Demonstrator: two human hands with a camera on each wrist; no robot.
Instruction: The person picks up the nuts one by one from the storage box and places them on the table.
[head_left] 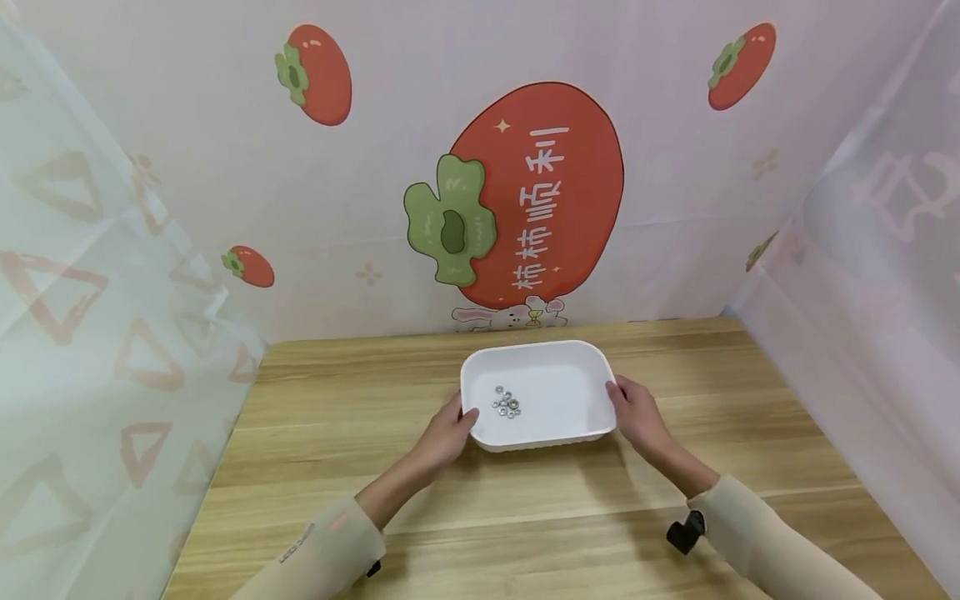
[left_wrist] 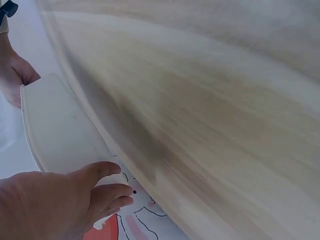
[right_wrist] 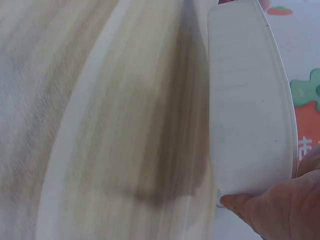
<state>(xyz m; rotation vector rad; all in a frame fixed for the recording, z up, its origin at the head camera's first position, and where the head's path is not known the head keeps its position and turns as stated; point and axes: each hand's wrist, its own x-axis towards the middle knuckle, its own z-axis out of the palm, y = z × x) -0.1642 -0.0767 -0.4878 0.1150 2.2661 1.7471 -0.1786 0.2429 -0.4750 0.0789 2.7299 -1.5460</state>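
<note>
A white rectangular plastic tray with rounded corners is held above the table between two hands. Several small metal nuts lie clustered toward the left inside it. My left hand grips the tray's left end, thumb over the rim and fingers beneath. At the opposite end my right hand grips it likewise, thumb on the rim. Both wrist views show the outer side wall of the tray, with the left hand and the right hand at its ends; the nuts are hidden there.
A wood-grain table lies below the tray, whose shadow falls on it. Behind stands a pale cloth backdrop printed with persimmons and a rabbit. Patterned cloth hangs along the left side and right side.
</note>
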